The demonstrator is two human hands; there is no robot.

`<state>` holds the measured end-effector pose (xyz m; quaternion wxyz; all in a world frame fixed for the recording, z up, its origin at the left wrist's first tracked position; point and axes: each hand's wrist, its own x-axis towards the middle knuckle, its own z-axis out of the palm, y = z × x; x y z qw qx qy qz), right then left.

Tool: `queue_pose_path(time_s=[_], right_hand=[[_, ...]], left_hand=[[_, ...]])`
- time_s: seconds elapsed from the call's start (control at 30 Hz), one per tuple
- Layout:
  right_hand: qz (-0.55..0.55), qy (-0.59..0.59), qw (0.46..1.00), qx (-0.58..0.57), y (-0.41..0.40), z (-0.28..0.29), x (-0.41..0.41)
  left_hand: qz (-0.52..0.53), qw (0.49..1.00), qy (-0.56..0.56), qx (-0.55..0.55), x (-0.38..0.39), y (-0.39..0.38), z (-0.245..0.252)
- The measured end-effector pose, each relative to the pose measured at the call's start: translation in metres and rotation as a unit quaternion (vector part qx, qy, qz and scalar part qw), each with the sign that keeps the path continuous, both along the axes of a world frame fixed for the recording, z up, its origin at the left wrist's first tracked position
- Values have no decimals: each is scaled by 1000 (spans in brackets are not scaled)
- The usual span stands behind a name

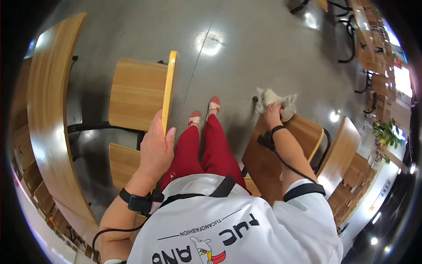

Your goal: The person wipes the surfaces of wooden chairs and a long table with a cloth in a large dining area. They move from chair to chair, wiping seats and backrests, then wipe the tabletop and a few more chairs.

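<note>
On the left, my left hand grips the near end of a wooden chair backrest, seen edge-on. Its thumb lies on one face and the fingers on the other. That chair's light wooden seat extends to the left of the backrest. My right hand is closed on a crumpled whitish cloth with thin, loose-looking edges. Hand and cloth are at the far end of a brown wooden chair panel on the right. Whether the cloth touches the wood is hard to tell.
A long wooden table stands left, with another seat nearer me. To the right are a wooden chair seat and a table. Tables and chairs line the far right, near a green plant. Grey floor lies ahead.
</note>
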<state>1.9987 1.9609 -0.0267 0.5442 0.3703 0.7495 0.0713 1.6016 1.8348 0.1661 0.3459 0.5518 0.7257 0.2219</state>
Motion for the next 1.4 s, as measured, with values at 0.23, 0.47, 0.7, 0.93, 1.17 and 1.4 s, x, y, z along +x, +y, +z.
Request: queue_pose_path(time_s=[0.23,0.47,0.7,0.93,1.17,1.4], right_hand=[[-117,123,937,-304,-173,-82,20],[-457,454,745,-172,-21,-77,-73],[-494,774,385,-92,16,72,-302],[-742,526,252,-330,-201,17,-326],[-172,742,611,-217,-205,-223,-321],[-686,668,242,-158,72,-136,-327]], left_hand=[[-1,999,-37,-7,2,-3,-2],[-18,999,-49,7,-3,4,0],[-28,993,-117,16,-10,2,-8],[-33,994,-95,-34,-19,-8,-10],[-15,994,-65,-85,-13,-8,1],[-5,980,-164,-113,-13,0,-2]])
